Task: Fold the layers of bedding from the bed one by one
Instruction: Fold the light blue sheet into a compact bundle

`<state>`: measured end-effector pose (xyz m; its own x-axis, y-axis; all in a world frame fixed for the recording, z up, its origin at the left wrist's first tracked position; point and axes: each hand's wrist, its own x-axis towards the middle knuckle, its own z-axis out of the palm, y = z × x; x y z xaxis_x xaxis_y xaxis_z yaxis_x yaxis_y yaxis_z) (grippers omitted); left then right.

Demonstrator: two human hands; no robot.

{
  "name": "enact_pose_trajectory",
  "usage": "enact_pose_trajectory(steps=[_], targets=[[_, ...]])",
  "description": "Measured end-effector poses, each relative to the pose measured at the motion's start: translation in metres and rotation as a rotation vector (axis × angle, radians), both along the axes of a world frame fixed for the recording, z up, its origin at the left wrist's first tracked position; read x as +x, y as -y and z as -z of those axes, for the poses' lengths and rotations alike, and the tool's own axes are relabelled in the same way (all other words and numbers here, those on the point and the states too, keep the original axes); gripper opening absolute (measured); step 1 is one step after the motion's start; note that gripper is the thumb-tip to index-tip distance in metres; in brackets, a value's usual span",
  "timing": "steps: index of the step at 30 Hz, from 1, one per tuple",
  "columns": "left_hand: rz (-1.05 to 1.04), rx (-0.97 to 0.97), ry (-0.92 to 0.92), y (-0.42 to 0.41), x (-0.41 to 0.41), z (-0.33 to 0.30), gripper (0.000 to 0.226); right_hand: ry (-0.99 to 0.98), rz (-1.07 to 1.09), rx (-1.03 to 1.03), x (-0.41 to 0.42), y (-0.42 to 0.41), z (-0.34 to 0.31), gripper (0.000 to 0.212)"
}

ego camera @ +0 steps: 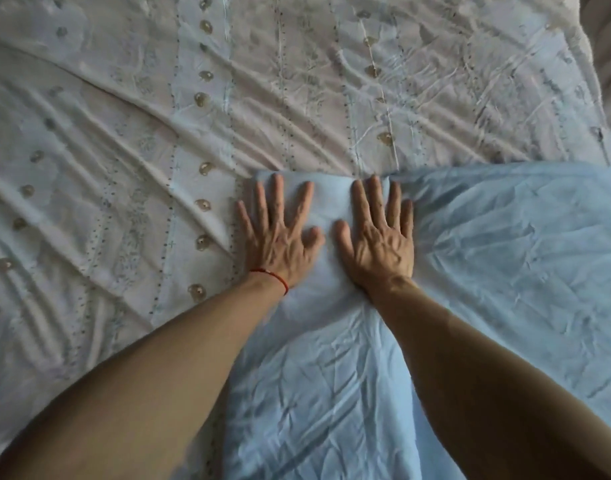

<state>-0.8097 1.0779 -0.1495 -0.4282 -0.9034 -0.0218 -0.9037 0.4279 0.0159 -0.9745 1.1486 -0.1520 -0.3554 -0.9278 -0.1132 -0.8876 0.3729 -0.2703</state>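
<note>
Head view showed the left hand [279, 237] and right hand [376, 233] flat, fingers spread, pressing side by side on the far edge of the light blue sheet [487, 271] at frame centre. Sheet lay over the patterned bedspread [124, 133], filling lower right. Judged step: smoothing a fold; next calls for gripping an edge to fold again.

both hands [328, 237] flat, pressing blue sheet [487, 271]
</note>
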Motion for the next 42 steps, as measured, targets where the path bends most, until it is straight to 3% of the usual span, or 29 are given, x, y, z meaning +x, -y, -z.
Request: enact_pose_trajectory(steps=[4, 10, 16, 19, 22, 25, 29, 34, 42], targets=[[-0.214, 0.016, -0.033, 0.025, -0.016, 0.013, 0.074, -0.009, -0.014, -0.014, -0.004, 0.006, 0.006, 0.076], [-0.211, -0.010, 0.007, 0.027, -0.016, 0.024, 0.075, -0.020, -0.017, -0.043, -0.004, 0.010, 0.009, 0.078], [-0.224, 0.036, 0.003, 0.030, -0.020, 0.023, 0.076, -0.046, -0.029, 0.052, -0.005, 0.016, 0.009, 0.079], [-0.224, 0.149, -0.010, 0.040, -0.018, 0.019, 0.076, -0.018, -0.024, 0.166, -0.006, 0.022, -0.015, 0.076], [-0.194, 0.424, -0.066, 0.047, -0.002, -0.013, 0.075, 0.008, -0.017, 0.145, 0.021, -0.008, -0.064, 0.070], [-0.096, 0.357, -0.140, -0.014, 0.020, -0.053, 0.074, -0.005, -0.092, -0.017, 0.077, -0.099, -0.090, 0.068], [0.189, 0.029, -0.126, -0.167, 0.083, -0.039, 0.067, 0.056, -0.097, 0.098, 0.093, -0.206, -0.055, 0.072], [0.050, 0.145, -0.127, -0.217, 0.117, -0.027, 0.063, 0.089, -0.006, 0.115, 0.095, -0.230, -0.038, 0.068], [0.093, 0.194, -0.056, -0.329, 0.177, -0.039, 0.071, 0.034, 0.050, 0.217, 0.126, -0.350, -0.049, 0.070]])
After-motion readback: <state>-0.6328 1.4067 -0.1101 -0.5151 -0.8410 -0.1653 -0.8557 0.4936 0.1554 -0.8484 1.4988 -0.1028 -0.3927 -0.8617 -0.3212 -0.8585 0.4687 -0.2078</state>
